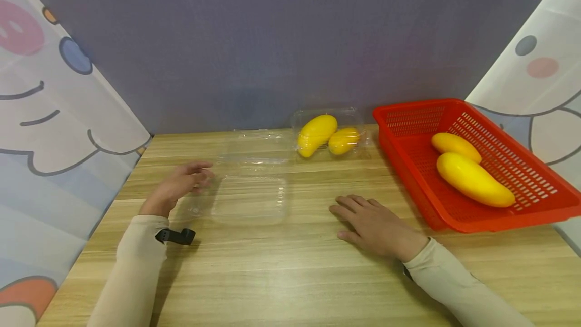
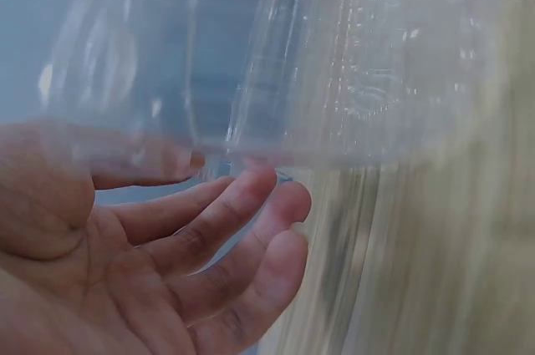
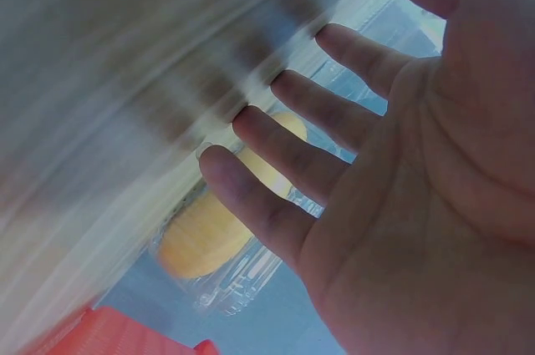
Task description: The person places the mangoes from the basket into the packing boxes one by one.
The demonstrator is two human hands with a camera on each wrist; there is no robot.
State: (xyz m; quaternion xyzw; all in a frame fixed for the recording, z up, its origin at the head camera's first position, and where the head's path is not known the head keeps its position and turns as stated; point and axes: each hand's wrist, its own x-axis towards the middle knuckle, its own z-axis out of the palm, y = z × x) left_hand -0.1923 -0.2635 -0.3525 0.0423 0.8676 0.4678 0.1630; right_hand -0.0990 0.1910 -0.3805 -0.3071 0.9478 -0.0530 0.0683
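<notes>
A loosely curved left hand [image 1: 181, 185] before me is at an open, clear plastic hinged box [image 1: 254, 170], the right hand [image 1: 376, 226], fingers parted, over a pale wood-grain table [image 1: 272, 281].

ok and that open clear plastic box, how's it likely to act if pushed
The open box would probably slide rather than roll, as its broad base looks flat on the table. It is likely light, since its see-through walls look thin. Its halves may flap, since they lie unfolded.
</notes>
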